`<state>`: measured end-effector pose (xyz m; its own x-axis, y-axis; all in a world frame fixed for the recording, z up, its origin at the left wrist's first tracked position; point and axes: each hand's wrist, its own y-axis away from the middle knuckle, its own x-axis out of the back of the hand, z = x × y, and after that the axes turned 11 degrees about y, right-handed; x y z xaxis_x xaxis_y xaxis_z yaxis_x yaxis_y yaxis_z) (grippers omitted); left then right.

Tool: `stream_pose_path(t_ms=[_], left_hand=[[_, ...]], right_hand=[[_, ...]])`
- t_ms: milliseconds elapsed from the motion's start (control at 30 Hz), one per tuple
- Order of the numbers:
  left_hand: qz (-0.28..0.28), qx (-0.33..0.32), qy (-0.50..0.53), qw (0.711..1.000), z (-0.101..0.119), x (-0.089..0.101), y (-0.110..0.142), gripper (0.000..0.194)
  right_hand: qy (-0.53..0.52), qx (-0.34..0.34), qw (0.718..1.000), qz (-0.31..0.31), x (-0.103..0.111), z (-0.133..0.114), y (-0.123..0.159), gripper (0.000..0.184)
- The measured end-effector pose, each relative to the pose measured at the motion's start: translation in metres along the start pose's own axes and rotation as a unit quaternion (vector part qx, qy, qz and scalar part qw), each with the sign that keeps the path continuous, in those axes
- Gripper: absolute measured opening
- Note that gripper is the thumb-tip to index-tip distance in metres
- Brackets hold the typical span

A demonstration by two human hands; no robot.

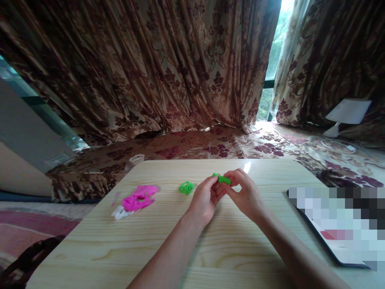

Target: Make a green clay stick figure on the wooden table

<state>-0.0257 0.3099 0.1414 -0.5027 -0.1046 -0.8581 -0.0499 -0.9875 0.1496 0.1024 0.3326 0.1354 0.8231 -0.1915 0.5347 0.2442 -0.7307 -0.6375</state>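
Both hands meet above the middle of a pale wooden table point(168, 257). My left hand point(205, 198) and my right hand point(245, 194) pinch the two ends of a small bright green piece point(221, 179), perhaps plastic or a band, with fingers closed round it. A second green piece point(185, 188), curled into a loop, lies on the table just left of my left hand. Further left lies a pink bundle point(138, 198) with a small white bit point(119, 212) beside it.
A flat white item with a blurred-out patch point(337, 224) lies at the table's right edge. Patterned brown curtains point(168, 72) hang behind and spill over the sill. A white lamp point(345, 114) stands at the far right. A clear plastic item point(135, 159) sits beyond the table's far left corner.
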Motion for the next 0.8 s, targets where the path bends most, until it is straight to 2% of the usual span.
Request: stream_pose_path(t_ms=[100,233,300,400,467,600,700,800], left_hand=[[-0.018,0.040,0.046,0.998,0.003,-0.001,0.000,0.016],[-0.022,0.058,0.094,0.994,0.007,-0.003,0.001,0.018],[-0.024,0.050,0.101,0.993,0.006,-0.003,0.001,0.018],[-0.044,0.062,0.108,0.991,-0.002,-0.004,0.004,0.019],[-0.053,0.089,0.120,0.987,-0.010,-0.008,0.007,0.018],[-0.059,0.139,0.140,0.978,-0.021,-0.018,0.013,0.023],[-0.074,0.133,0.124,0.981,-0.022,-0.021,0.015,0.027],[-0.063,0.098,0.108,0.987,-0.023,-0.018,0.013,0.025]], right_hand=[[-0.010,0.009,1.000,0.009,-0.002,-0.003,0.002,0.016],[-0.044,0.029,0.998,-0.027,-0.001,-0.009,0.002,0.022],[-0.071,-0.001,0.997,-0.003,0.001,-0.010,-0.001,0.031],[-0.116,-0.091,0.988,0.050,0.002,-0.011,-0.005,0.038],[-0.099,-0.109,0.987,0.055,-0.002,-0.012,-0.005,0.042],[0.012,-0.060,0.997,0.052,-0.017,-0.017,0.000,0.047],[0.049,-0.049,0.997,0.039,-0.021,-0.016,0.002,0.048],[-0.039,-0.096,0.995,0.005,-0.012,-0.003,-0.006,0.047]])
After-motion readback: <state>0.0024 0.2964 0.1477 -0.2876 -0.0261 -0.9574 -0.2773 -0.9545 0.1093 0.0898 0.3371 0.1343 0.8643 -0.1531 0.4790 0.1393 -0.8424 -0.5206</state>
